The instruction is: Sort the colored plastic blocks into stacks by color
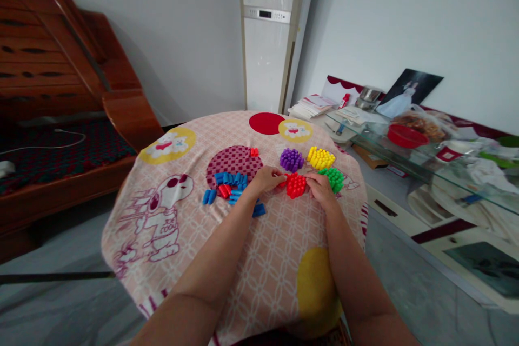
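Note:
My left hand [267, 179] is closed in a pinch on a small red plastic piece [281, 180] at the left side of a red cluster [296, 185]. This cluster is a tight group of knobbly upright pieces on the table. On its right side, my right hand [320, 188] rests its outstretched fingers against the edge. Behind stand a purple cluster [291, 160] and a yellow cluster [320, 157]. A green cluster [332, 179] sits just beyond my right hand. Loose blue pieces [231, 179] lie left of my left hand, with red pieces [224, 190] among them.
A patterned cloth [267, 265] covers the round table. One small red piece [254, 152] lies apart at the back. To the right, a glass-topped cabinet [446, 157] holds papers, a red bowl [407, 135] and bags. A wooden bench [81, 65] stands at the left.

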{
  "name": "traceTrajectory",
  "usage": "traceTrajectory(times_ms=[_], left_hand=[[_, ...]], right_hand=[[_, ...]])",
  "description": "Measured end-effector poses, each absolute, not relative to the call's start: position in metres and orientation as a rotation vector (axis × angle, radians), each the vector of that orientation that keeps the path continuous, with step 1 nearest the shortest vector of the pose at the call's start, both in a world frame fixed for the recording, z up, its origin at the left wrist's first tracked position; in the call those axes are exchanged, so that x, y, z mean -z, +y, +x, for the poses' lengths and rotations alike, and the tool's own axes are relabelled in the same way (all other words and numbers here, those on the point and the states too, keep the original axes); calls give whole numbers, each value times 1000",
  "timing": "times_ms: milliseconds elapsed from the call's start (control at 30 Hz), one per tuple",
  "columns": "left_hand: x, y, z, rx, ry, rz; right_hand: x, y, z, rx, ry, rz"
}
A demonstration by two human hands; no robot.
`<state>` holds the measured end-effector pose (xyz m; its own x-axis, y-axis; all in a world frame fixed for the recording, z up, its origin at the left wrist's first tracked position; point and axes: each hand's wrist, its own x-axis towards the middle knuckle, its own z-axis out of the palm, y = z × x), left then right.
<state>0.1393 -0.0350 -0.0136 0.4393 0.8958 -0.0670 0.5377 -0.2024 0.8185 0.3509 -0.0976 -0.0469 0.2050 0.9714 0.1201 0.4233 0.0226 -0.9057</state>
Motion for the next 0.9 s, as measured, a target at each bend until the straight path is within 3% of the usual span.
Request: traceTrajectory(times_ms=[533, 900], left_hand=[[14, -38, 146, -627, 1336, 2056], [16, -34, 142, -681, 1116, 2014]], right_hand=[[40, -100, 349, -763, -1355, -1590], [44, -98, 350, -761, -1337, -1575]])
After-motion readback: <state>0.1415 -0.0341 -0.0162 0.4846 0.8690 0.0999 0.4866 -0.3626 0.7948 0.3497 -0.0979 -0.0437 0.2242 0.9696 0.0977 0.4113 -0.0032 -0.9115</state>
